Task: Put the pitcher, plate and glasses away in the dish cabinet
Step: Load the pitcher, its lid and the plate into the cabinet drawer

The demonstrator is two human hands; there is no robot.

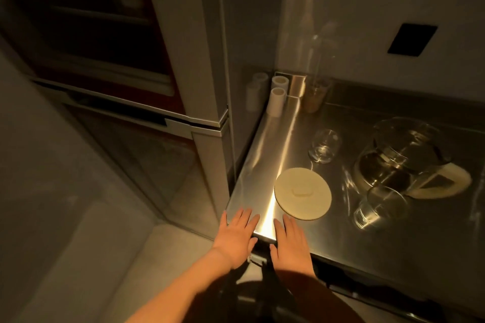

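Both hands flat, palms down, fingers spread, gripping nothing: left hand [237, 237] on the near corner of the steel worktop [262, 162], right hand [291, 240] just beside it on the same near edge. No grip closed on any object.

Just beyond the right hand's fingertips, a cream round plate [302, 193], lying flat on the worktop, apart from the fingers. Behind the plate, a clear drinking glass [324, 146], upright. Right of the plate, a second clear glass [378, 207], near the front edge, seemingly touching or overlapping the base of a glass pitcher [405, 157] with a pale handle, farther right of the plate and behind that glass.

Far behind the plate, at the back left corner of the worktop, two white cylinders [278, 94], mirrored in the cabinet side. Beside them, a tall clear bottle-like vessel [316, 81], blurred, contents unclear.

Left of the plate, past the worktop's edge, a tall pale cabinet [204, 73] with dark glazed front. High on the wall behind the plate, a dark rectangular plate [412, 39].
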